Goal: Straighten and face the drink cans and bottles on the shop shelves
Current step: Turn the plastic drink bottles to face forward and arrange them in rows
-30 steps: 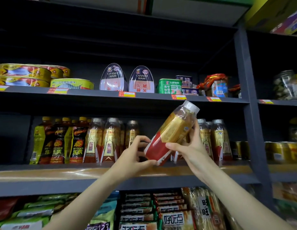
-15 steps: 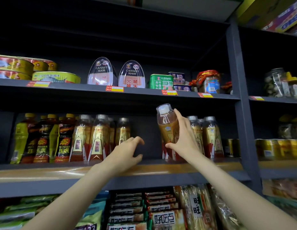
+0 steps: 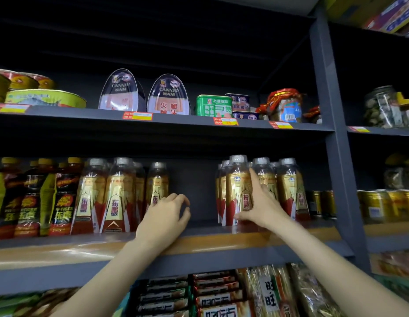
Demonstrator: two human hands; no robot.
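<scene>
A gold-and-red drink bottle (image 3: pixel 238 188) with a silver cap stands upright at the front of the right-hand group on the middle shelf (image 3: pixel 199 241). My right hand (image 3: pixel 261 205) holds it, thumb at its base and forefinger stretched up its side. More bottles of the same kind (image 3: pixel 289 188) stand just to its right. A dark gap separates them from the left group of the same bottles (image 3: pixel 116 195). My left hand (image 3: pixel 164 216) hovers in that gap with loosely curled fingers, holding nothing, close to the single bottle (image 3: pixel 156 184) at the gap's left side.
Yellow-capped Hi-Tiger bottles (image 3: pixel 32 197) fill the middle shelf's left end; gold cans (image 3: pixel 322 202) stand beside the upright post (image 3: pixel 340 156). Canned ham tins (image 3: pixel 168 94) and other tins line the upper shelf. Snack packets (image 3: pixel 221 296) lie below.
The bottle went from tilted in both hands to upright on the shelf at the right group. My left hand let go and moved into the gap.
</scene>
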